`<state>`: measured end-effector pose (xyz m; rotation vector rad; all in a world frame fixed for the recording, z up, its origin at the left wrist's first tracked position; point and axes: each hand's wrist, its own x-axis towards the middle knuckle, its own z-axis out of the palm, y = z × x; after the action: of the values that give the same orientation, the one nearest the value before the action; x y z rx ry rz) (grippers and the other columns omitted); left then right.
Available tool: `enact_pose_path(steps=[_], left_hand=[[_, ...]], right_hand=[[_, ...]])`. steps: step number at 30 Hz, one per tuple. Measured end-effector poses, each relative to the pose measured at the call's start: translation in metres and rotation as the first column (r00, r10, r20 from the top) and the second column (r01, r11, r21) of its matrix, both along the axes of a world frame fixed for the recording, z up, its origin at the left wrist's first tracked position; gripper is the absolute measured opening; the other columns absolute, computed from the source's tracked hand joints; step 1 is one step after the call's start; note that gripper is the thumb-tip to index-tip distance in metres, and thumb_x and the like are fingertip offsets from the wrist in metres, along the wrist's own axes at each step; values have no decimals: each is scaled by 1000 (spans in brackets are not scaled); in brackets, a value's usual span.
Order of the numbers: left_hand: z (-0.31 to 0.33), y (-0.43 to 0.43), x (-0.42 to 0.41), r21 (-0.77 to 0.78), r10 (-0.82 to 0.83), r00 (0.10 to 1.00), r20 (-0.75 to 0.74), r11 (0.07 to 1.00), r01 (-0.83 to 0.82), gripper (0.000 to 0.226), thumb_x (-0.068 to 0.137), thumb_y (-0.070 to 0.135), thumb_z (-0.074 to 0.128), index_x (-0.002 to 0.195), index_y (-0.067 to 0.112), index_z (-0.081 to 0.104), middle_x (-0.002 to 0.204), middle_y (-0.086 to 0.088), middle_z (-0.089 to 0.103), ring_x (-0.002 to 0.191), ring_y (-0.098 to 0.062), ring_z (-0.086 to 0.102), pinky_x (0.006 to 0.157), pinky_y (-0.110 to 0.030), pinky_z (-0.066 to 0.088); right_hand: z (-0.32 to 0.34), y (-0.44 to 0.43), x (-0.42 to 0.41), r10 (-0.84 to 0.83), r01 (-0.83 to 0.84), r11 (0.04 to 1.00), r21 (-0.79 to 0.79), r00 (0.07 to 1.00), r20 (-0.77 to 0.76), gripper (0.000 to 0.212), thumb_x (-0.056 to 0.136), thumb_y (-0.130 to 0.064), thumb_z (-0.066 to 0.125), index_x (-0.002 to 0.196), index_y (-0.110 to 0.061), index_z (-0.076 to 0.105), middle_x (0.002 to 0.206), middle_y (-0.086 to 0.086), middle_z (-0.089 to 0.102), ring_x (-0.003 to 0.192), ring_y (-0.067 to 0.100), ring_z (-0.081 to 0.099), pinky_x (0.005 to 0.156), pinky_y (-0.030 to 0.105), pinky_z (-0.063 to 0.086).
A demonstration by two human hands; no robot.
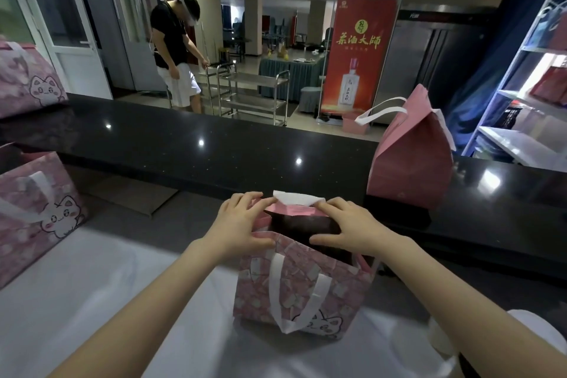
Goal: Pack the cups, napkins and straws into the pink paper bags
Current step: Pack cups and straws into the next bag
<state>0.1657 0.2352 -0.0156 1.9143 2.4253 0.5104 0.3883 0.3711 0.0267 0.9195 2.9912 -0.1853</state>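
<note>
Your left hand (242, 224) and right hand (346, 230) span the pink paper bag (303, 285) mouth. Each grips it: thumb on near rim, fingers on far rim.

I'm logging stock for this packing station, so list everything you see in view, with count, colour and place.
Open cat-print bag: one, pink, on the white surface, front centre.
Other cat-print bags: two, pink, far left, one on the counter, one lower.
Plain bag: one, pink, on the counter, right.
Counter: one, black, across the middle.
Trolleys: two, steel, beyond the counter.
Banner: one, red, beyond the counter.
Bystander: one, black top, beside the trolleys.
Left hand, right hand: gripping the front bag's mouth.
</note>
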Motion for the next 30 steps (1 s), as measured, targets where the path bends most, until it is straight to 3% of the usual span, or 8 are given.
enact_pose_path(steps=[5,8,12,15,18,23,26,30], left_hand=[[6,7,-5,-33,-49,998,-33,998,48,76,75,64,64,141,42,32,143,12,32,140,-16,11,117,-45,-4],[7,6,-5,-13,-84,996,21,996,84,71,76,55,70,137,40,39,131,11,38,121,-11,31,117,-45,16],[-2,2,-2,61,-116,992,50,992,112,61,77,42,75,131,37,48,123,12,44,109,-12,43,100,-34,43],[-10,0,-2,114,-137,989,58,985,130,53,78,37,76,125,37,52,119,13,47,107,-13,49,94,-31,48],[-13,-2,1,151,-142,987,70,980,130,43,77,29,77,114,34,56,110,15,56,99,-7,53,88,-28,49],[-16,-6,11,228,-95,995,11,969,90,24,79,16,75,90,20,53,83,4,63,71,-16,56,64,-31,50],[-23,-8,13,237,-114,990,-89,963,132,19,81,9,71,85,20,57,83,4,61,72,-14,55,70,-27,49],[-24,-11,9,218,-124,988,-93,966,142,11,85,12,69,92,19,65,92,4,64,81,-13,57,77,-25,50]], right_hand=[[-5,7,11,24,-12,991,-132,996,87,116,52,-81,67,148,-38,20,152,-12,14,139,18,14,116,48,18],[-9,9,16,41,-25,994,-103,986,161,121,50,-71,76,148,-41,12,154,-13,10,142,20,5,118,53,6],[-12,7,19,2,1,1000,-31,997,83,101,62,-51,79,146,-32,27,145,-9,28,127,17,30,116,47,19],[-20,0,20,-21,21,1000,2,998,-53,78,69,-35,76,139,-28,41,128,-10,42,106,11,39,97,33,39],[-29,-8,23,-44,49,998,26,982,-184,55,75,-21,70,127,-26,50,113,-10,49,101,12,45,83,29,37],[-44,-23,29,-75,97,994,41,927,-368,33,78,-10,69,104,-23,55,94,-11,55,88,12,48,76,27,31],[-51,-26,33,-35,73,993,93,934,-354,22,79,-5,67,89,-20,55,90,-8,55,82,11,45,72,24,32],[-51,-24,42,-65,80,996,27,931,-359,16,81,-6,67,91,-17,62,98,-9,58,90,8,47,75,18,37]])
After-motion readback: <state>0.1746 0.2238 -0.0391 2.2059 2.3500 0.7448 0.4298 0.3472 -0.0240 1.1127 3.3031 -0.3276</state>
